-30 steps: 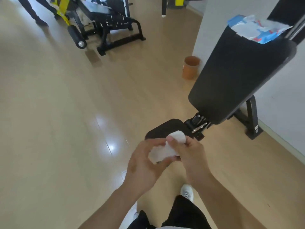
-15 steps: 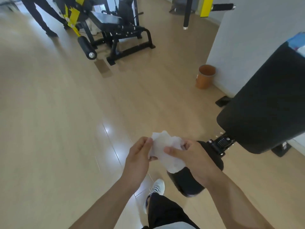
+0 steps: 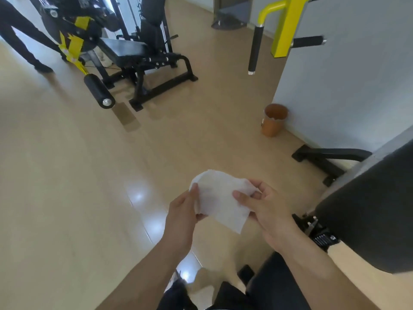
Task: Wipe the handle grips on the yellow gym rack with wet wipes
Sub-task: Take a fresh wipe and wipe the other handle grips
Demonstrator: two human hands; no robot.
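So around you there's a fair bit of gym kit on the wood floor (image 3: 78, 175). A black bench pad (image 3: 368, 220) sits at the right edge, just beside your right arm, with its black base foot (image 3: 328, 155) running back toward the grey wall (image 3: 346, 74). One orange bin (image 3: 274, 119) stands against that wall's lower corner. Over at the top left there's a black-and-yellow leg machine (image 3: 125, 54) with one foam roller (image 3: 99, 90) sticking out toward you, and someone's dark trouser legs (image 3: 20, 39) at the far left edge.

The yellow gym rack (image 3: 288, 23) is up at the top right, well apart from your hands. Two black handle grips show on it: one hanging down (image 3: 254, 52), one pointing sideways (image 3: 307, 41). Nothing stands on the open floor between you and them.

One wet wipe (image 3: 220, 201), white and partly spread out. Your left hand (image 3: 182, 217) pinches its left edge with the thumb on top, and your right hand (image 3: 266, 206) pinches the right side between thumb and curled fingers. Both hands are closed on the wipe and held up in the air.
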